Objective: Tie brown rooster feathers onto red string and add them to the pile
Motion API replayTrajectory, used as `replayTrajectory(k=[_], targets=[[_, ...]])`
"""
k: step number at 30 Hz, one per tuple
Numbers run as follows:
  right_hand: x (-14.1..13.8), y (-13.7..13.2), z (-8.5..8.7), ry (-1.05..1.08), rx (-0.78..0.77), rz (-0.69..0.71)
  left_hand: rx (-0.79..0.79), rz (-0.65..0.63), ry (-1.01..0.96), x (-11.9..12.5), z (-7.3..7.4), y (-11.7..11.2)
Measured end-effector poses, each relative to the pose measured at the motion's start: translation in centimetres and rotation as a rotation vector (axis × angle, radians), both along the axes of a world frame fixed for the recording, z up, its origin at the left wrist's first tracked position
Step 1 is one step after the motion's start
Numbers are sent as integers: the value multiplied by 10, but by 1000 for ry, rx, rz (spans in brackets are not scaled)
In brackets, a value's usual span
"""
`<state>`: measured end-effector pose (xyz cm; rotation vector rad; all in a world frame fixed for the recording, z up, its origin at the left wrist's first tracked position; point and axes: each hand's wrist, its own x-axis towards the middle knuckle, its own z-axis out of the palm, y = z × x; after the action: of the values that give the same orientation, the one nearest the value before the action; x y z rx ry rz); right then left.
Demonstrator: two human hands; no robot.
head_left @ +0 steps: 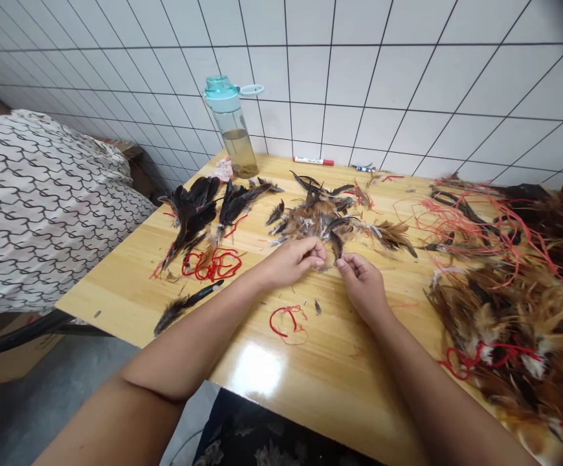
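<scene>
Toward the near edge of the table (320, 375) lies a curl of red string (276, 323). Beyond, around mid-table, the right hand (363, 285) pinches a small dark feather (336, 246); the left hand's (294, 262) fingers are drawn together, any hold unclear. Past them sits a brown feather pile (308, 219); near the far left corner, a bottle (237, 136).

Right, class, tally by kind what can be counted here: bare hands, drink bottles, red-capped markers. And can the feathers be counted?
Hands: 2 (left hand, right hand)
Drink bottle: 1
Red-capped marker: 1
Total: 4
Feathers: too overlapped to count
</scene>
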<state>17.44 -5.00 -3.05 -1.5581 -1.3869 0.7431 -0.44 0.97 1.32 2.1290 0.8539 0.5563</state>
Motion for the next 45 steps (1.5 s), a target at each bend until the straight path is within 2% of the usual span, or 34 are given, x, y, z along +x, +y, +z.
replayTrajectory(k=[3,10,23,33,41,43,45], targets=[[0,0,0,10,4,3,-56,-17,-23,-2,1,1],[0,1,-1,-22,15,12,-5,-18,15,-2,-2,3],[-4,1,-7,-200,82,66,394,-17,111,1,-6,-6],[-4,1,-1,-70,8,74,425,-43,136,4,-6,-9],[-3,2,2,-9,-55,139,389,-51,168,5,-4,-12],[-2,2,3,21,-58,168,429,-46,135,4,-3,-10],[-1,1,5,83,-59,181,532,6,66,1,-1,-8]])
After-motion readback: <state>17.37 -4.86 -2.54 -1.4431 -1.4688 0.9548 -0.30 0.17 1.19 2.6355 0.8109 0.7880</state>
